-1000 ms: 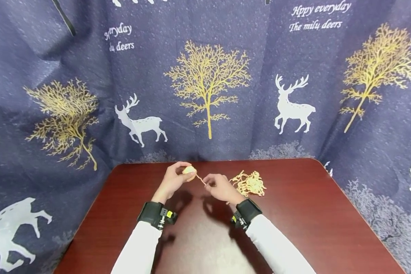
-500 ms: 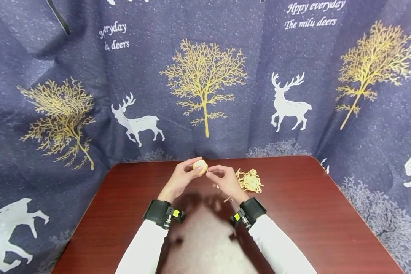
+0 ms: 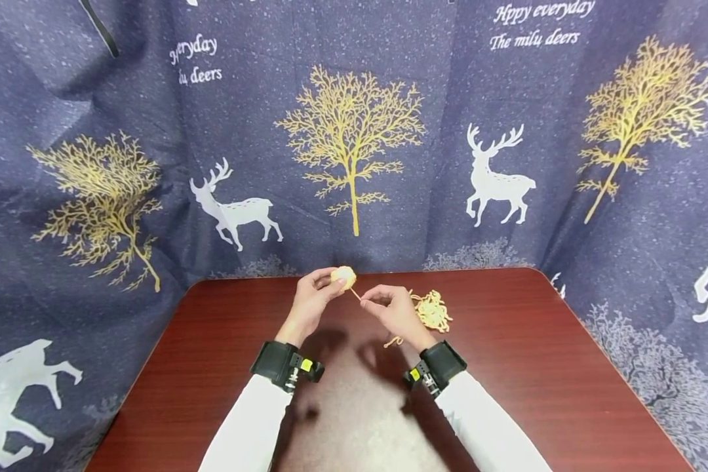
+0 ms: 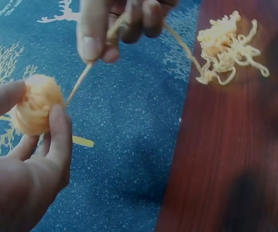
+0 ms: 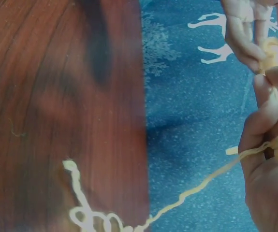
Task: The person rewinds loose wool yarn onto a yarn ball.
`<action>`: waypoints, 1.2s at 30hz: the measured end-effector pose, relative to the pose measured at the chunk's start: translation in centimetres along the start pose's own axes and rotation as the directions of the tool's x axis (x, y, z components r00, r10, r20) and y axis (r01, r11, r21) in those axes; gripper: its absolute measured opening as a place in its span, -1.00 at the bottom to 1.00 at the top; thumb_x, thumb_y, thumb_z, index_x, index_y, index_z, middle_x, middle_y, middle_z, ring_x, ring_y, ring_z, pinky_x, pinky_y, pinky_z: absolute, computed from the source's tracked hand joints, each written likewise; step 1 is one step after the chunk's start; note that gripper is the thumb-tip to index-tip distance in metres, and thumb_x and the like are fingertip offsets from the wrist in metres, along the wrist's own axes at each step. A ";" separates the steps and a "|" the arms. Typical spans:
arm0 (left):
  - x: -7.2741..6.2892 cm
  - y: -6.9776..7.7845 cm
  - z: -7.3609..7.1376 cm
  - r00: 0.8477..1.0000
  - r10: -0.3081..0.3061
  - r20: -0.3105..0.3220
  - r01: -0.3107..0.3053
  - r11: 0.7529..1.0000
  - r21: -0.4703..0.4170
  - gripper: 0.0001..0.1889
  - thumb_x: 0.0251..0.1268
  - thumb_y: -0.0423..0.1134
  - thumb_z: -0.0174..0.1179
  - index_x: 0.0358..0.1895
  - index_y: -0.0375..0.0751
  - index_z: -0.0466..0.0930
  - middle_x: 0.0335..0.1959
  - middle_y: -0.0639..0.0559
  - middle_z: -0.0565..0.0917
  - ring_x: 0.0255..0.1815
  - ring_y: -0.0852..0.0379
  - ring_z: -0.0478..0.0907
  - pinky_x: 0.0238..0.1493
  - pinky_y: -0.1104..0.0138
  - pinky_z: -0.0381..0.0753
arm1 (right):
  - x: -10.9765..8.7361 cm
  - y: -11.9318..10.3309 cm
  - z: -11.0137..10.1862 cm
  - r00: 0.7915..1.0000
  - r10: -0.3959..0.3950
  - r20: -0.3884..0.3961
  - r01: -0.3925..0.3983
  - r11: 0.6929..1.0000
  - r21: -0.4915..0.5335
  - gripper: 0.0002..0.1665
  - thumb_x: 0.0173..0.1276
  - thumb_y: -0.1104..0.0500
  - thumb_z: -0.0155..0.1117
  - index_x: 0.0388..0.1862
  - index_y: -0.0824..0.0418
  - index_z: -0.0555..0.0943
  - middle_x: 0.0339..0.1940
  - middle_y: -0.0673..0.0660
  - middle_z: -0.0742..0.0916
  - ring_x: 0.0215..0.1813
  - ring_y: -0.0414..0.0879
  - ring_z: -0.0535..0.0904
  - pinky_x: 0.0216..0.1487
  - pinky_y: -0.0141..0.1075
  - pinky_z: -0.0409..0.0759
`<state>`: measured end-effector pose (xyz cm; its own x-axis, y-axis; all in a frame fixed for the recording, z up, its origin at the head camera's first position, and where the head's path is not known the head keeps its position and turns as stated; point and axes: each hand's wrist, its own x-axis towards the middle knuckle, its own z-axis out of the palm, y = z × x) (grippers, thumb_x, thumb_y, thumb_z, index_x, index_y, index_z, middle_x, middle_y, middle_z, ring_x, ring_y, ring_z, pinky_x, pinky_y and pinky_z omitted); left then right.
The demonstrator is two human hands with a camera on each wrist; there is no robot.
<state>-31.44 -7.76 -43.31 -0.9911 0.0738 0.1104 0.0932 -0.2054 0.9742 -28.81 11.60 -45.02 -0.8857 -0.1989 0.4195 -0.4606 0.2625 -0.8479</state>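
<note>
The left hand (image 3: 308, 307) grips a compact, pale-yellow yarn ball (image 3: 345, 275), seemingly part-wound. A straight, thin yellow strand (image 4: 79, 83) slants from it to the right hand (image 3: 398, 316), which pinches it. Right of that hand, a loose, tangled yellow yarn heap (image 3: 433, 311) is left unwound on the red-brown wooden tabletop (image 3: 543, 367); its tangles might snag. Beyond both hands hangs a navy deer-print curtain (image 3: 401, 196).

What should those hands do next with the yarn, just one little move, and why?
I'd guess the right hand should carry the strand around the yarn ball. The left hand holds the ball, the strand runs straight from it to the right fingertips, and beyond them it leads to a loose pile on the table.
</note>
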 end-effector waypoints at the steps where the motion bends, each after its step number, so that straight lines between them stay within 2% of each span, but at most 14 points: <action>1: 0.0 -0.1 0.0 1.000 0.016 -0.020 -0.015 0.999 0.041 -0.59 0.28 -0.54 0.28 0.19 -0.52 0.52 -0.08 -0.23 0.65 -0.16 0.17 0.64 -0.06 0.35 0.71 | 0.0 -0.7 -0.1 1.000 -0.011 0.006 0.011 1.000 0.000 -0.94 0.27 0.41 0.41 -0.27 0.37 0.74 -0.36 0.25 0.79 -0.40 -0.01 0.63 -0.36 -0.42 0.54; 4: -0.1 -0.6 0.0 0.996 0.080 -0.042 -0.070 0.978 0.195 -0.57 0.18 -0.48 0.40 0.13 -0.44 0.58 -0.11 -0.22 0.67 -0.12 0.08 0.63 -0.09 0.41 0.66 | -0.1 -2.9 -0.5 0.999 -0.020 0.026 0.021 1.000 -0.016 -0.93 0.25 0.47 0.38 -0.28 0.43 0.72 -0.36 0.34 0.77 -0.41 0.04 0.61 -0.39 -0.43 0.52; 8: -0.3 -1.1 0.2 0.993 0.118 0.007 -0.113 0.925 0.364 -0.57 0.11 -0.41 0.47 0.09 -0.38 0.63 -0.09 -0.24 0.71 -0.12 -0.03 0.65 -0.17 0.41 0.61 | 0.6 -2.9 -0.8 0.999 -0.014 0.052 0.015 1.000 -0.025 -0.92 0.25 0.46 0.39 -0.26 0.47 0.71 -0.34 0.34 0.78 -0.41 -0.06 0.60 -0.43 -0.46 0.49; 12: -0.6 -1.3 0.3 0.993 0.083 0.090 -0.113 0.900 0.420 -0.58 0.12 -0.45 0.45 0.09 -0.36 0.65 -0.12 -0.23 0.73 -0.15 -0.06 0.66 -0.24 0.39 0.62 | 1.7 -1.1 -1.1 0.997 0.024 0.078 -0.025 1.000 0.007 -0.87 0.28 0.44 0.39 -0.21 0.49 0.70 -0.30 0.38 0.77 -0.43 -0.13 0.61 -0.48 -0.46 0.51; 16: -0.7 -1.3 0.3 0.984 0.039 0.175 -0.109 0.903 0.415 -0.55 0.10 -0.50 0.41 0.12 -0.40 0.64 -0.10 -0.22 0.73 -0.17 -0.02 0.66 -0.22 0.38 0.64 | 2.8 0.3 -1.6 0.995 0.058 0.086 -0.062 0.997 0.048 -0.85 0.28 0.37 0.43 -0.18 0.41 0.72 -0.32 0.36 0.77 -0.54 -0.13 0.52 -0.57 -0.42 0.49; 21: -0.9 -1.3 0.1 0.960 -0.037 0.277 -0.066 0.934 0.352 -0.54 0.08 -0.51 0.39 0.12 -0.51 0.58 -0.12 -0.20 0.71 -0.19 0.10 0.65 -0.17 0.33 0.70 | 3.9 1.0 -2.3 0.994 0.059 0.096 -0.067 0.994 0.089 -0.87 0.27 0.33 0.45 -0.20 0.32 0.74 -0.35 0.23 0.78 -0.57 -0.11 0.51 -0.56 -0.35 0.52; 24: -0.9 -1.2 -0.1 0.931 -0.071 0.357 -0.027 0.964 0.264 -0.57 0.11 -0.52 0.35 0.09 -0.57 0.56 -0.16 -0.16 0.72 -0.19 0.13 0.66 -0.09 0.27 0.73 | 4.4 1.4 -2.5 0.993 0.063 0.100 -0.073 0.992 0.100 -0.87 0.29 0.32 0.44 -0.19 0.31 0.74 -0.37 0.17 0.78 -0.56 -0.13 0.52 -0.55 -0.34 0.53; 26: -0.9 -1.1 -0.3 0.905 -0.077 0.419 -0.003 0.982 0.187 -0.60 0.15 -0.54 0.32 0.09 -0.60 0.54 -0.17 -0.13 0.72 -0.17 0.12 0.68 -0.03 0.22 0.73 | 4.7 1.7 -2.5 0.993 0.074 0.095 -0.084 0.990 0.109 -0.86 0.30 0.31 0.43 -0.17 0.32 0.74 -0.36 0.14 0.79 -0.52 -0.15 0.55 -0.54 -0.35 0.55; 27: -0.9 -1.1 -0.3 0.892 -0.076 0.445 0.011 0.989 0.148 -0.60 0.17 -0.55 0.30 0.10 -0.61 0.53 -0.16 -0.12 0.73 -0.15 0.12 0.69 0.01 0.19 0.72 | 4.9 1.8 -2.4 0.993 0.084 0.089 -0.094 0.989 0.115 -0.85 0.30 0.30 0.43 -0.16 0.32 0.74 -0.35 0.11 0.79 -0.49 -0.17 0.57 -0.53 -0.35 0.56; 29: -0.9 -0.9 -0.5 0.878 -0.058 0.474 0.033 0.998 0.061 -0.60 0.20 -0.58 0.27 0.12 -0.62 0.52 -0.13 -0.09 0.73 -0.11 0.10 0.69 0.05 0.18 0.70 | 5.0 2.2 -2.2 0.991 0.108 0.079 -0.118 0.983 0.139 -0.82 0.31 0.30 0.43 -0.14 0.36 0.73 -0.34 0.09 0.80 -0.45 -0.18 0.60 -0.50 -0.33 0.60; 30: -0.8 -0.8 -0.5 0.878 -0.045 0.477 0.041 0.999 0.017 -0.60 0.20 -0.59 0.26 0.13 -0.62 0.51 -0.12 -0.07 0.72 -0.10 0.10 0.69 0.06 0.19 0.70 | 5.1 2.3 -2.1 0.990 0.120 0.074 -0.130 0.980 0.151 -0.81 0.31 0.31 0.43 -0.14 0.38 0.72 -0.34 0.08 0.80 -0.45 -0.18 0.60 -0.49 -0.32 0.60; 32: -0.8 -0.5 -0.5 0.886 -0.009 0.464 0.042 0.997 -0.062 -0.61 0.22 -0.59 0.22 0.14 -0.62 0.49 -0.08 -0.06 0.71 -0.08 0.09 0.69 0.07 0.21 0.69 | 5.1 2.7 -1.7 0.988 0.141 0.064 -0.150 0.973 0.176 -0.81 0.32 0.32 0.41 -0.13 0.41 0.71 -0.33 0.06 0.81 -0.45 -0.19 0.60 -0.48 -0.30 0.61; 36: -0.7 0.0 -0.4 0.921 0.058 0.385 0.022 0.980 -0.200 -0.63 0.23 -0.61 0.15 0.13 -0.58 0.48 -0.05 -0.08 0.67 -0.04 0.08 0.67 0.08 0.24 0.68 | 4.7 3.3 -1.0 0.987 0.152 0.057 -0.161 0.962 0.223 -0.83 0.33 0.38 0.35 -0.14 0.46 0.70 -0.34 0.02 0.80 -0.48 -0.19 0.58 -0.49 -0.31 0.61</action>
<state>-30.77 -8.19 -43.43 -0.8713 0.4317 0.2335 0.0502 -0.3948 0.9174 -34.60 12.43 -45.52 -0.9405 -0.2102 0.2670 -0.2876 0.0740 -0.9549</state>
